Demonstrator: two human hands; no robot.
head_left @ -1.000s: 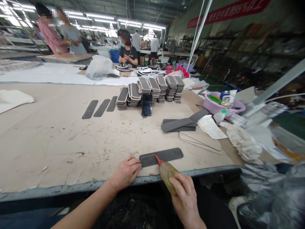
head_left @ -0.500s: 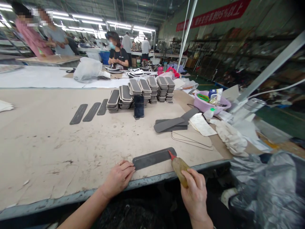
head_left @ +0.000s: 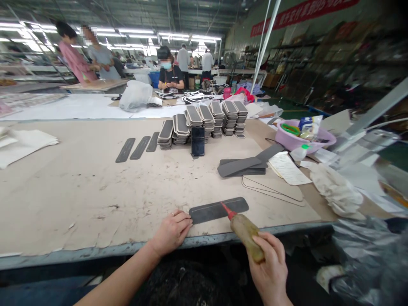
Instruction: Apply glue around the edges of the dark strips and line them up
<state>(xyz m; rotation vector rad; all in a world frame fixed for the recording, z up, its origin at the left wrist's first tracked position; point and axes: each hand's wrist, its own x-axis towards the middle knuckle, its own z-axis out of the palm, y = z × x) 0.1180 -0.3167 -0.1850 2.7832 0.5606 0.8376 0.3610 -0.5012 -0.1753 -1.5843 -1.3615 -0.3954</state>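
Observation:
A dark grey rounded strip (head_left: 207,213) lies flat near the table's front edge, a thin pale line along its upper side. My left hand (head_left: 174,229) rests at its left end, fingers curled and closed on that end. In my right hand (head_left: 270,263) is a yellowish squeeze bottle (head_left: 247,233) with a red nozzle (head_left: 228,211), my fingers wrapped round its lower part. The nozzle tip points up and left, at or just over the strip's upper edge, right of its middle. Whether it touches is hard to tell.
Three similar strips (head_left: 140,147) lie behind on the left. Several stacks of pale-edged pieces (head_left: 181,131) stand farther back, a phone (head_left: 197,142) before them. To the right are loose dark strips (head_left: 239,167), thin cord (head_left: 270,192), papers (head_left: 288,168) and a purple basin (head_left: 287,138). A co-worker (head_left: 170,74) is opposite.
The nozzle has moved left along the strip, away from its right end. My left hand keeps its place at the strip's left end. The whole view has swung left.

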